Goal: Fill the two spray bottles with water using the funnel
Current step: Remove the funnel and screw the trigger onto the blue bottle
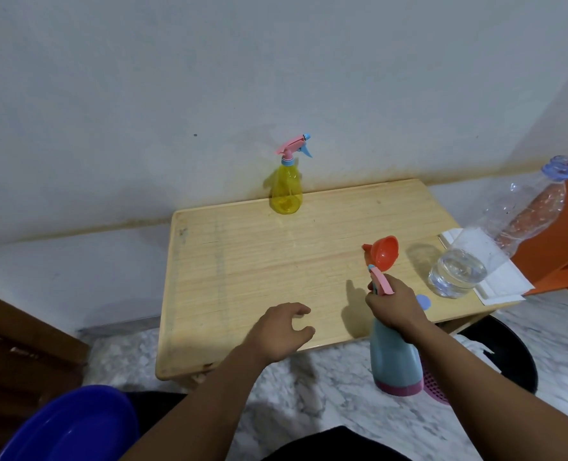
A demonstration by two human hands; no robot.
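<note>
A yellow spray bottle [286, 189] with a pink and blue trigger head stands at the far edge of the low wooden table [242, 271]. My right hand [396, 306] grips the neck of a blue spray bottle [395, 362] with a pink base and pink trigger, held near the table's front right edge. An orange funnel [385, 252] lies on the table just beyond that bottle. A clear plastic water bottle [495, 237], uncapped and holding some water, stands at the right. My left hand [281, 329] hovers open over the table's front edge.
A white tray [505, 289] sits under the water bottle at the right edge. A small blue cap [424, 301] lies on the table by my right hand. A blue basin [69, 427] is at the lower left, a black round object [509, 354] and pink basket at the right.
</note>
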